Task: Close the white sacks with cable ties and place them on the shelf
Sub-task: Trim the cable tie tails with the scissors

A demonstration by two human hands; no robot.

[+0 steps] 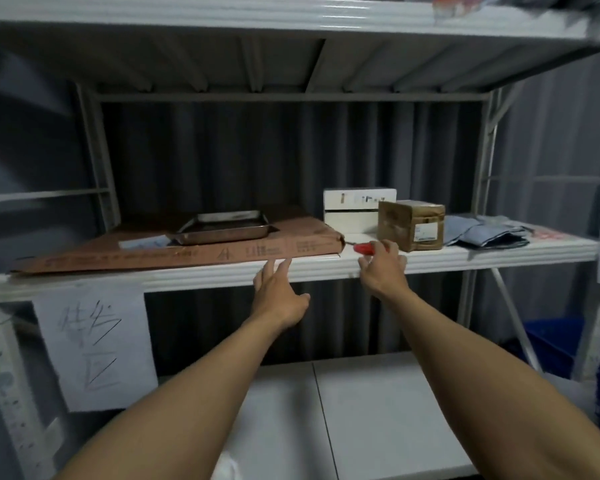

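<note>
Fingers (278, 268) of the left hand (279, 296) lie straight, slightly apart, on the front edge of the shelf (201, 273), probably for bracing. The right hand (383, 271) curls at a red-handled tool (365, 248) near that edge, grip unconfirmed; its long axis follows the edge, tip pointing left. No sack is identifiable.

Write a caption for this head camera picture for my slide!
Left hand open at the shelf edge, right hand at a red-handled tool beside a flat cardboard box.

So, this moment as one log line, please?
left hand open at shelf edge; right hand at red tool; no sacks visible
</note>
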